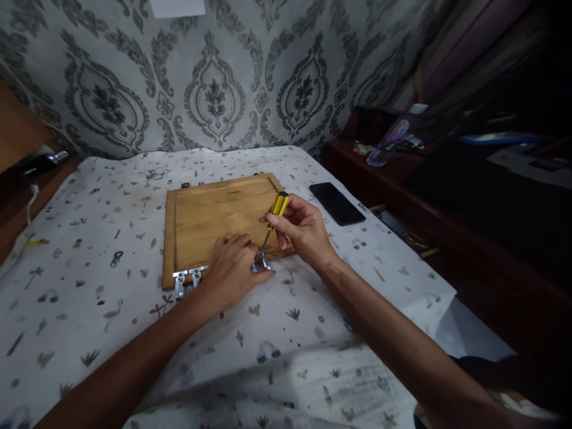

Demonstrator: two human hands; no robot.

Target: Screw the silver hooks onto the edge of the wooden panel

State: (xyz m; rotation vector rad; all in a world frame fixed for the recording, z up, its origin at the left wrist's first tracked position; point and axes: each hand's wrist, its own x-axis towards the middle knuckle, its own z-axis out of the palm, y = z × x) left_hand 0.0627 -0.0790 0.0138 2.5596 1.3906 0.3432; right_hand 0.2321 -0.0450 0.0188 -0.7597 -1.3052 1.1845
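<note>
- On the cloth (138,339), far left, lies a small yellow item (34,242), too small to make out.
- Wooden panel (205,220): flat on the cloth, partly under the hands.
- Two hinges (180,286): at its near left corner.
- Left hand (235,262): over the panel's near edge, fingers bent and close together, thumb by another hinge (263,262); whether they clamp it, I cannot tell.
- Screwdriver (280,204): tilted, tip down at that hinge.
- Right hand (308,229): thumb and fingers clamped on the screwdriver's handle.
- Phone (337,204): on the cloth.
- Bottle (395,137): tilted, farther right.
</note>
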